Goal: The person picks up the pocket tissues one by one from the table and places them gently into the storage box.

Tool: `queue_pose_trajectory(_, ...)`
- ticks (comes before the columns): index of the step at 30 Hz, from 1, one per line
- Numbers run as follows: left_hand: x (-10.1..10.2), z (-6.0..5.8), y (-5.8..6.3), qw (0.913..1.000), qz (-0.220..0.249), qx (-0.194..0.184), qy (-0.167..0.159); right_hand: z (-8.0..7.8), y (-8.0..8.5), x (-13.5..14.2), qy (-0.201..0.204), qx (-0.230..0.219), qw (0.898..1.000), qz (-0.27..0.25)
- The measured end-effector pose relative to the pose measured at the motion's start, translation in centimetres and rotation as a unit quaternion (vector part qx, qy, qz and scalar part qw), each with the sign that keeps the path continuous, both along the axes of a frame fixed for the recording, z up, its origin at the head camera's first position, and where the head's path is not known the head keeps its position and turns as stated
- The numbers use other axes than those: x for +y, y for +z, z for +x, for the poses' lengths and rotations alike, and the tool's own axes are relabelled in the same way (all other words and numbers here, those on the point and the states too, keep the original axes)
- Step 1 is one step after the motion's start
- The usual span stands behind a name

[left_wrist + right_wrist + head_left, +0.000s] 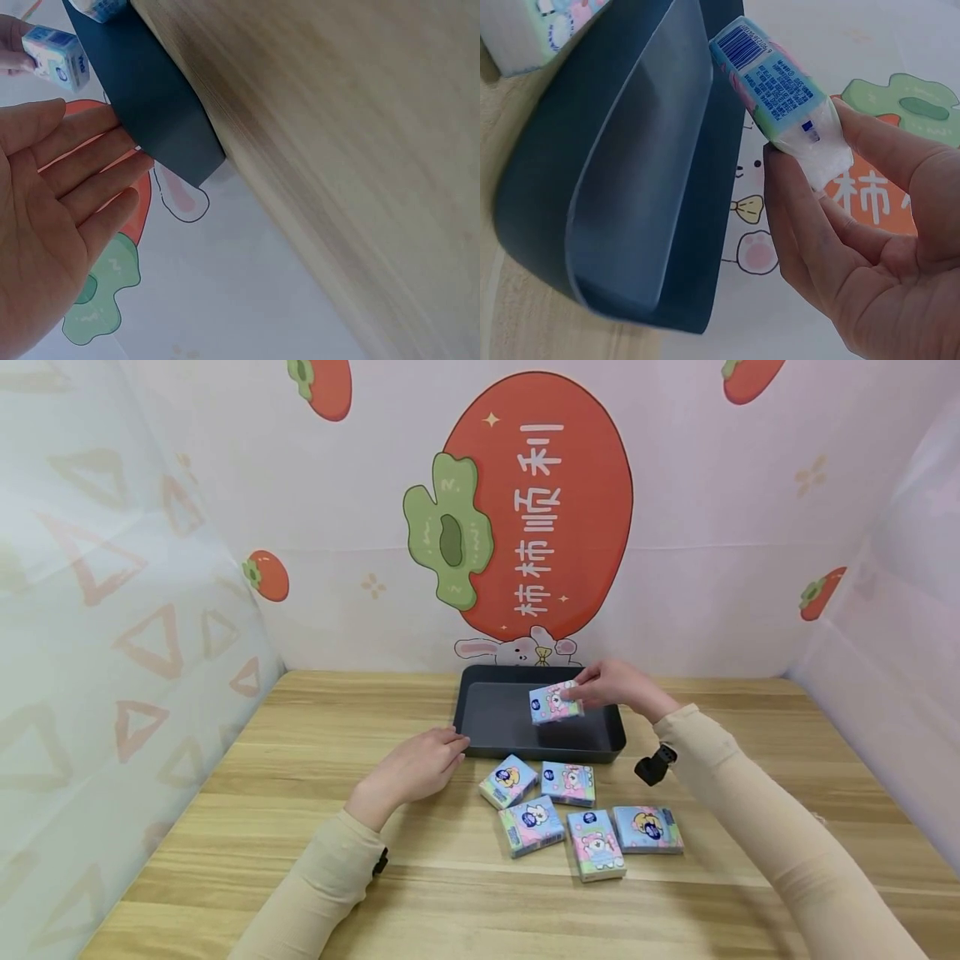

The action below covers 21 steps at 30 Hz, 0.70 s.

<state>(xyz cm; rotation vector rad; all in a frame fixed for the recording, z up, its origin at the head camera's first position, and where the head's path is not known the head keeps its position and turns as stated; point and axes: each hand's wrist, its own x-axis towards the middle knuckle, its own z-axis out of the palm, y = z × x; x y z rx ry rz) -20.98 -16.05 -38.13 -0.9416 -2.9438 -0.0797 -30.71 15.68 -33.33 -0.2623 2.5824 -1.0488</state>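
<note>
- The right hand pinches a printed pack above the dark tray.
- The left hand, fingers extended, touches the tray's near-left corner.
- Five more packs lie nearby on the worktop.

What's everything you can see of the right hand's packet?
The packet is boxy, in glossy, plastic-looking wrap, mostly blue with pink, showing a cartoon animal, a dark blue logo and a barcode on one side. The right hand pinches its crinkled whitish end, holding it tilted above the dark tray, not touching it.
</note>
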Motion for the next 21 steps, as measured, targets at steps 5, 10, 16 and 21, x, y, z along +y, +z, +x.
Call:
queue_pose_trajectory(5,0.0,0.0,0.0,1.0,0.004,0.004,-0.002,-0.6,0.1,-0.9,0.001,0.0,1.0,0.005)
queue_pose_trajectory(10,0.0,0.1,0.1,1.0,0.002,0.008,-0.002,-1.2,0.0,-1.6,-0.007,0.004,1.0,0.012)
queue_pose_trajectory(16,0.0,0.0,0.1,1.0,0.0,0.003,0.002,-1.9,-0.4,-2.4,-0.002,0.017,1.0,0.023)
queue_pose_trajectory(21,0.1,0.0,0.0,1.0,-0.004,0.005,0.006,-2.6,-0.6,-3.1,-0.007,0.009,1.0,0.015)
